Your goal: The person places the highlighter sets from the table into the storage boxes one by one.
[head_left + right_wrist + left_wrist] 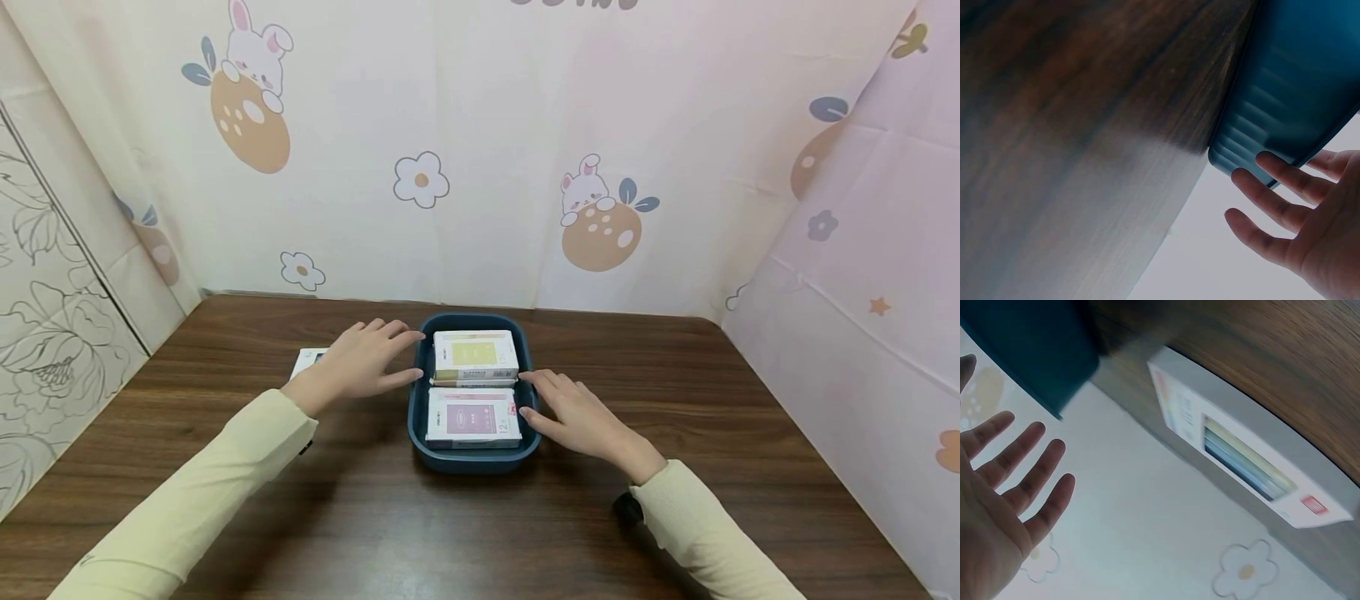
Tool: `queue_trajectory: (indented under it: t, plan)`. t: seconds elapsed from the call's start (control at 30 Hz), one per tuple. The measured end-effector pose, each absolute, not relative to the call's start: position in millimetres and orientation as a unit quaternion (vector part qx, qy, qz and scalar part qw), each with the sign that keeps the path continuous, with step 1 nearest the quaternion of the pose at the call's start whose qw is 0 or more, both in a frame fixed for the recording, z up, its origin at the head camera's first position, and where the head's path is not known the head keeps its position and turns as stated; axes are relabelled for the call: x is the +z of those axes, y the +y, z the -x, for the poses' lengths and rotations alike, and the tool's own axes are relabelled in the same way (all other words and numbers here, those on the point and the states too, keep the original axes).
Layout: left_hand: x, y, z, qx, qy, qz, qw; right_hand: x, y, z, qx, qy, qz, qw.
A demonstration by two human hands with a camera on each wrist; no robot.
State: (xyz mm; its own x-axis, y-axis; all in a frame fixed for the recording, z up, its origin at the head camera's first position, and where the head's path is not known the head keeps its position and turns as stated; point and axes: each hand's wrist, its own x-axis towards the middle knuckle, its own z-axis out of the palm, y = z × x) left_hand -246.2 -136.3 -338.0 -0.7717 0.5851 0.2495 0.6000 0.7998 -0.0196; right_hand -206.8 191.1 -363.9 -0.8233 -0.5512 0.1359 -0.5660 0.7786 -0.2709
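A dark blue plastic bin (474, 464) stands mid-table with small white boxes inside it. The rear box (475, 353) has a yellow-green label, and part of another box shows beneath it. In front lies a box with a purple label (472, 418). My left hand (365, 360) is at the bin's left side, fingers spread and fairly straight, fingertips right at the rim. Across from it, my right hand (573, 419) has its fingertips at the right rim. In the left wrist view the left palm (988, 525) holds nothing; the right hand (1316, 219) also holds nothing.
Left of the bin, partly hidden behind the left wrist, is a white box (306, 360); the left wrist view shows this box (1247, 444) with a window of coloured strips. The brown wooden table (637, 350) meets a patterned curtain (495, 242) at its back edge.
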Motion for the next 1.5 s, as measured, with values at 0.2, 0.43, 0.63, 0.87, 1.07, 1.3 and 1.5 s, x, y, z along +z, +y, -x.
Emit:
queue_trajectory:
  t: [0.2, 0.43, 0.63, 0.87, 1.07, 1.3, 1.5]
  plan:
    - [-340.5, -155.8, 251.0, -0.025, -0.952, 0.285, 0.111, -364.4, 191.9, 206.7, 0.150, -0.943, -0.296, 0.024]
    - [-352.0, -177.8, 257.5, -0.025, -0.963, 0.255, 0.080, -363.3, 192.3, 206.8, 0.151, -0.943, -0.296, 0.026]
    - [-363.2, -196.6, 261.1, -0.018, -0.965, 0.251, 0.070, -363.6, 192.4, 206.9, 0.151, -0.943, -0.295, 0.024]
    - [-371.3, -213.5, 263.3, -0.016, -0.967, 0.245, 0.065, -364.5, 192.0, 206.7, 0.151, -0.944, -0.292, 0.018]
    - [-378.3, -223.4, 265.0, -0.022, -0.966, 0.251, 0.058, -364.2, 191.8, 205.8, 0.151, -0.945, -0.290, 0.012]
    - [-383.8, -229.9, 265.4, -0.037, -0.965, 0.255, 0.043, -364.1, 191.9, 205.8, 0.150, -0.945, -0.292, 0.010]
    - [-387.0, -232.7, 267.8, -0.040, -0.964, 0.261, 0.035, -364.2, 192.1, 206.0, 0.152, -0.944, -0.293, 0.012]
